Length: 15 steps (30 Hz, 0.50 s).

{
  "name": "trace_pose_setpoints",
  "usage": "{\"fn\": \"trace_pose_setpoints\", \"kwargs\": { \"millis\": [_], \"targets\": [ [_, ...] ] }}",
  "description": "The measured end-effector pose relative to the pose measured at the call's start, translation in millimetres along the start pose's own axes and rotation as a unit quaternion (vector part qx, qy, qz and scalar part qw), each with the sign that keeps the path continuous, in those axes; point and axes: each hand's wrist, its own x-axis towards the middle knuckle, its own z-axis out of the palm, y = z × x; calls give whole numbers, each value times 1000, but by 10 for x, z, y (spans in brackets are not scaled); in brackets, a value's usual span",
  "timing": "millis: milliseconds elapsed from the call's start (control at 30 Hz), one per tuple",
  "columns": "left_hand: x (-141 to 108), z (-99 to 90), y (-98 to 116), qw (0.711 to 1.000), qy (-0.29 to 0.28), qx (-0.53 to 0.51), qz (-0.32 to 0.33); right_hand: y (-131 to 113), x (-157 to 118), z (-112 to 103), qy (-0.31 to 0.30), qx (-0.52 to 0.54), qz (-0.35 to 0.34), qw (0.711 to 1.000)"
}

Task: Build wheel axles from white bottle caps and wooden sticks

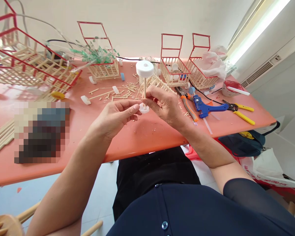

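A thin wooden stick (pixel 145 86) stands upright between my hands, with a round white cap (pixel 145 68) on its top end and a clear plastic cap (pixel 144 108) at its lower end. My right hand (pixel 162 103) pinches the stick near its lower part. Thumb and fingers of my left hand (pixel 121 113) close on the edge of the clear cap. Behind the hands, small cut stick pieces (pixel 131 88) lie scattered, and a stick with a whitish cap at each end (pixel 100 95) rests to their left.
Stick baskets with red trim (pixel 175 62) line the back of the orange table (pixel 142 141). Orange-handled pliers (pixel 189 108), a blue glue gun (pixel 208 107) and yellow-handled pliers (pixel 243 114) lie right. Long sticks (pixel 2 137) and a blurred dark object (pixel 45 134) lie left.
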Motion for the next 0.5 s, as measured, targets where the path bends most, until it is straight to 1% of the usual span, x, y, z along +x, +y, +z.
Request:
{"fn": "trace_pose_setpoints", "kwargs": {
  "millis": [67,200,333,500],
  "targets": [
    [11,17,11,1000,-7,-29,-6,-2,-2,1,-1,0,-2,1000],
    [3,44,63,995,-15,-86,-40,-1,-8,6,-2,-6,-8,1000],
    [-18,61,106,988,-28,-137,-70,6,-17,19,8,-15,-34,999],
    [-25,77,119,984,-16,-161,-79,3,-22,20,10,-22,-44,999]
  ]
}}
